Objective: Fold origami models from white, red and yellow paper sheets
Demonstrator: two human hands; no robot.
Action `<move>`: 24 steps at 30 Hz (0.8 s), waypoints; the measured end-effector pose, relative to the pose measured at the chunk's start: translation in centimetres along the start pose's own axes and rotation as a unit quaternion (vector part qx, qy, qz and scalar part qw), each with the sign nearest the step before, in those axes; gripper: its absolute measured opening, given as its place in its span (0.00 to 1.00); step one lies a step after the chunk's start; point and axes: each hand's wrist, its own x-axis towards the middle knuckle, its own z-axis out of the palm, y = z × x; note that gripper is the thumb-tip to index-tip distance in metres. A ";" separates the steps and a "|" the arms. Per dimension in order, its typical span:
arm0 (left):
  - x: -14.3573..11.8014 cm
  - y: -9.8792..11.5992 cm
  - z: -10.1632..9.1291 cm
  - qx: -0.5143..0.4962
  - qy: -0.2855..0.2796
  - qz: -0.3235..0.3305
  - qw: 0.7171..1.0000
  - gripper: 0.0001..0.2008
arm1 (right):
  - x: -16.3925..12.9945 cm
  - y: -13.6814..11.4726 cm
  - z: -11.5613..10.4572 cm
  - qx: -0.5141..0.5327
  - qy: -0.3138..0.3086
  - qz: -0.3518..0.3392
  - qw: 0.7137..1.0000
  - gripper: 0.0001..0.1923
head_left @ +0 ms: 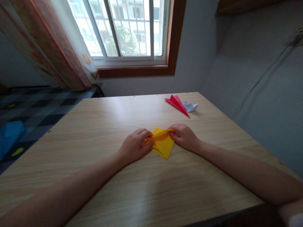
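A folded yellow paper (163,144) is held flat on the wooden counter (99,132) between both hands. The left hand (134,145) is laid on the paper's left edge, its fingers curled over and pinching a raised orange-yellow fold; the fingertips are hidden under the knuckles, so how tightly the grip is closed can only be judged as narrow and on the paper. The right hand (184,136) is set at the paper's right end, its fingertips pressed on the same raised fold, the grip likewise narrow on the paper. The part of the sheet beneath both hands is covered and its outline there cannot be made out; only a pointed lower corner is seen clear, just nearer the viewer than the two grips.

Beyond the right hand, well apart from it, a red folded paper (177,104) is seen lying flat, and touching or just beside its far side a small white folded paper (190,107) is found; its shape is too small to tell exactly. Both forearms are cut off by the lower frame edge. A window (127,28) and a curtain (59,53) are seen beyond the counter
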 end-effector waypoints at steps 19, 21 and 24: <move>0.5 -0.7 0.2 -0.056 -0.009 -0.040 0.998 0.11 | 0.0 -0.2 -0.1 -0.017 0.017 -0.032 0.999 0.11; 0.5 -0.8 0.1 -0.088 -0.020 -0.036 0.995 0.13 | -0.1 -0.2 -0.1 -0.018 0.022 -0.040 0.999 0.11; 0.7 -0.9 0.0 -0.117 -0.029 -0.052 0.991 0.13 | -0.1 -0.2 0.0 -0.020 0.032 -0.054 0.998 0.11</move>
